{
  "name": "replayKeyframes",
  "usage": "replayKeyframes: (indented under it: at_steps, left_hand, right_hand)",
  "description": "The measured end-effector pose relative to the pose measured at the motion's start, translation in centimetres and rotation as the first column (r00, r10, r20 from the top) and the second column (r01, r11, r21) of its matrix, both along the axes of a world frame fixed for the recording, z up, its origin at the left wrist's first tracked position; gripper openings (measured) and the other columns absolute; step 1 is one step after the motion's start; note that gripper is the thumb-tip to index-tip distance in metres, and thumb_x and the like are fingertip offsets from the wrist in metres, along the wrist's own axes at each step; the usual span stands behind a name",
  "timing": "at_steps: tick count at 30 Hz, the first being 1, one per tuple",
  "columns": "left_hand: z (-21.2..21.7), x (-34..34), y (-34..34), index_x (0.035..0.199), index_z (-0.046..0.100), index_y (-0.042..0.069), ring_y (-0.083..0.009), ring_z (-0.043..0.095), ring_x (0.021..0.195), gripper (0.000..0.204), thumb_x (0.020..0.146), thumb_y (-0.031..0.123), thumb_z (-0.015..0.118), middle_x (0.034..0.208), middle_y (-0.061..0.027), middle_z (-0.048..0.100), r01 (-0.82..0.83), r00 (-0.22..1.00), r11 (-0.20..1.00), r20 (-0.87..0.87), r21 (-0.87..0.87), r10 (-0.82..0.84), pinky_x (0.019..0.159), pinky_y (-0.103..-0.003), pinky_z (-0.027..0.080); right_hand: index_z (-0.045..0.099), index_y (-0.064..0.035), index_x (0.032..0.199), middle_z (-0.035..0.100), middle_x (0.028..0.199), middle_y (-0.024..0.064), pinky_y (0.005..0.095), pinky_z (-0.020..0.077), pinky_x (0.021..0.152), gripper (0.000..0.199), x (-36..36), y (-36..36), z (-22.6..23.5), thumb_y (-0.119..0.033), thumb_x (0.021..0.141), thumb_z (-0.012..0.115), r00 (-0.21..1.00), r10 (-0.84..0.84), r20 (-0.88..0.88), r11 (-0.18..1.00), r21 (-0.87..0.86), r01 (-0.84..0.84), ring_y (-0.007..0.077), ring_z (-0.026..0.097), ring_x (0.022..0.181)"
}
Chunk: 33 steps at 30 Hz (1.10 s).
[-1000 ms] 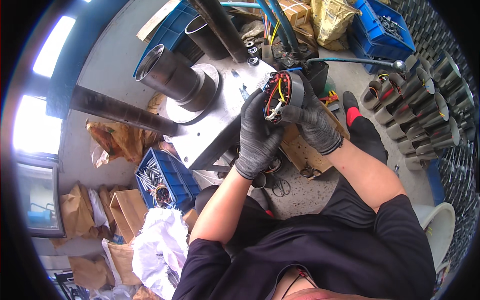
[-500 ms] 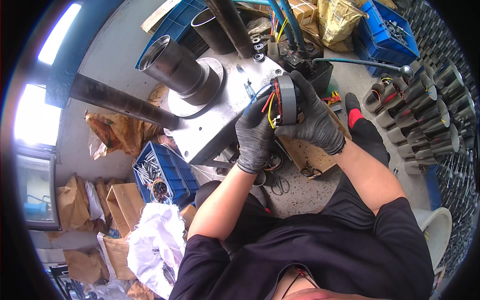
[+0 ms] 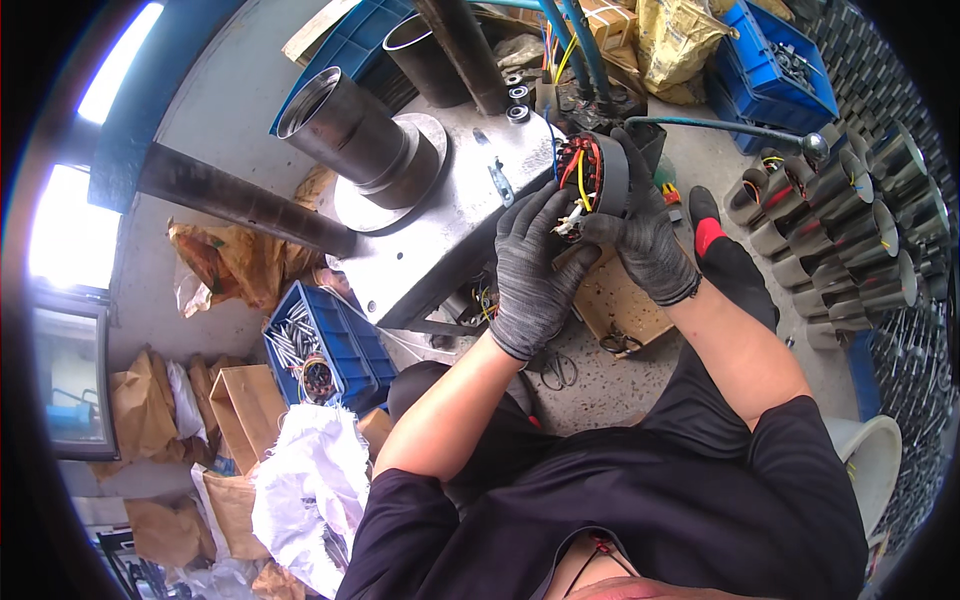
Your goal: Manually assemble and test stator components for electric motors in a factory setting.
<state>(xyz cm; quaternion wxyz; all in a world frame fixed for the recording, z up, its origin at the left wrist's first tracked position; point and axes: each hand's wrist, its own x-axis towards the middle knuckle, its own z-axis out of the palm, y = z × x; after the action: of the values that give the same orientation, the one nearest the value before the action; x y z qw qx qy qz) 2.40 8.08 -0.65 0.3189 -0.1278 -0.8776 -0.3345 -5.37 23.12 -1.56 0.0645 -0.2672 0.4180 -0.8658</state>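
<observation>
A motor stator [image 3: 613, 175], a grey ring with dark red windings and red, yellow and blue wires, is held up over the right edge of the metal press table [image 3: 420, 245]. My right hand [image 3: 648, 245], in a grey knitted glove, closes around its right and lower side. My left hand [image 3: 535, 270], gloved alike, has its fingers at the stator's left side, around the wires [image 3: 572, 222] with pale ends; the fingertips partly cover them. A thick dark steel cylinder [image 3: 350, 135] stands on a round flange on the table, left of the hands.
A small metal tool [image 3: 499, 182] and several bearings [image 3: 517, 93] lie on the table. A lever with a ball knob [image 3: 814, 145] reaches out at right, near stacked steel tubes [image 3: 840, 220]. Below are a cardboard box [image 3: 630, 310], scissors [image 3: 558, 370] and a blue crate [image 3: 335, 345] of metal pins.
The stator has moved right and turned, so its winding face and wires show more. Both hands moved with it; my left hand shifted right and lower along its side.
</observation>
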Motion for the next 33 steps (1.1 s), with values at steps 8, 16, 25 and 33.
replayKeyframes:
  at_steps: [8,16,25,33]
  left_hand:
    - [-0.1,-0.8,-0.2,0.132,0.063,0.008,-0.0362,0.054,0.128,0.066,0.069,0.007,0.086,0.128,-0.0145,0.066,0.094,0.989,0.982,0.094,0.162,-0.110,0.110,-0.046,0.046]
    - [-0.5,0.4,-1.3,0.125,0.065,0.006,-0.0154,0.065,0.113,0.051,0.080,0.010,0.089,0.119,-0.0063,0.071,0.120,0.777,0.731,0.394,0.672,-0.490,0.096,-0.032,0.055]
    - [-0.6,0.3,-1.6,0.122,0.068,0.004,-0.0139,0.070,0.095,0.062,0.075,0.036,0.094,0.107,-0.0039,0.074,0.031,0.777,0.538,0.318,0.843,-0.543,0.087,-0.031,0.057]
    - [-1.2,-0.1,-1.4,0.124,0.068,0.003,-0.0160,0.070,0.101,0.056,0.079,0.028,0.092,0.111,-0.0063,0.074,0.017,0.783,0.615,0.371,0.789,-0.499,0.092,-0.033,0.057]
  right_hand:
    - [0.030,-0.0127,0.160,0.054,0.143,0.0102,0.0399,0.0515,0.107,0.111,0.7,0.1,0.4,-0.006,0.070,0.095,0.996,0.037,0.085,0.999,-0.027,-0.035,0.0216,0.056,0.128]
    - [0.020,-0.0097,0.164,0.052,0.144,0.0133,0.0377,0.0485,0.109,0.116,1.8,-0.2,1.6,-0.018,0.075,0.095,0.997,0.074,0.014,0.976,0.207,-0.075,0.0215,0.053,0.131]
    - [0.049,-0.0034,0.145,0.064,0.122,0.0120,0.0337,0.0544,0.094,0.066,-0.9,1.3,1.2,-0.028,0.093,0.080,0.950,-0.248,-0.190,0.836,0.454,0.309,0.0178,0.063,0.110]
    - [0.062,-0.0018,0.126,0.070,0.091,0.0065,0.0325,0.0577,0.084,0.052,-1.4,1.4,2.2,-0.022,0.084,0.087,0.985,-0.169,-0.027,0.922,0.349,0.168,0.0156,0.069,0.089]
